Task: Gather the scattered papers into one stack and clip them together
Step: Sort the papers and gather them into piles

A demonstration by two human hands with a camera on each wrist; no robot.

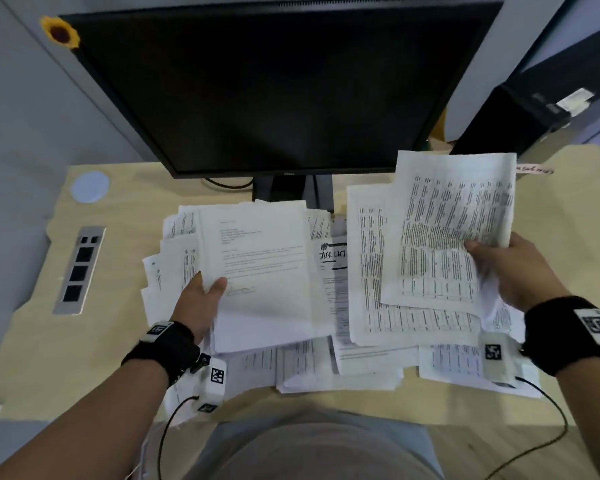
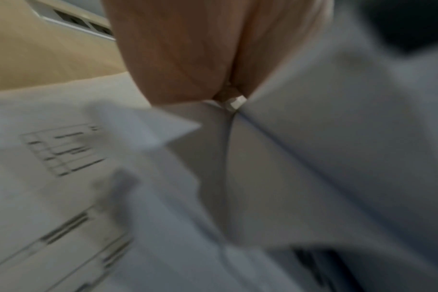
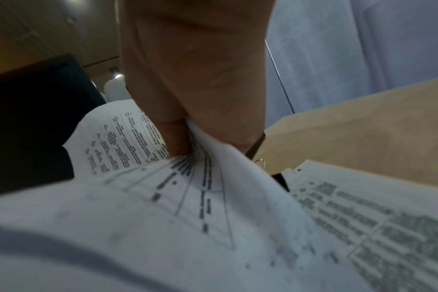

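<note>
Left hand (image 1: 201, 299) grips a letter bundle (image 1: 257, 271) mid-bench; right hand (image 1: 510, 268) pinches table sheets (image 1: 454, 230) lifted clear, likely to lay on it. Loose papers (image 1: 368, 362) cover the bench (image 1: 32, 341) near its front edge.

A black flat monitor (image 1: 278, 84) stands at the back of the pale wooden surface (image 1: 42, 341). In front of the monitor, loose white printed papers (image 1: 368, 362) lie overlapping. Left of the monitor sits a grey metal socket strip (image 1: 80, 270), with a round pale cap (image 1: 90, 186) behind it. Right of the monitor stands a black computer box (image 1: 520, 123).
</note>
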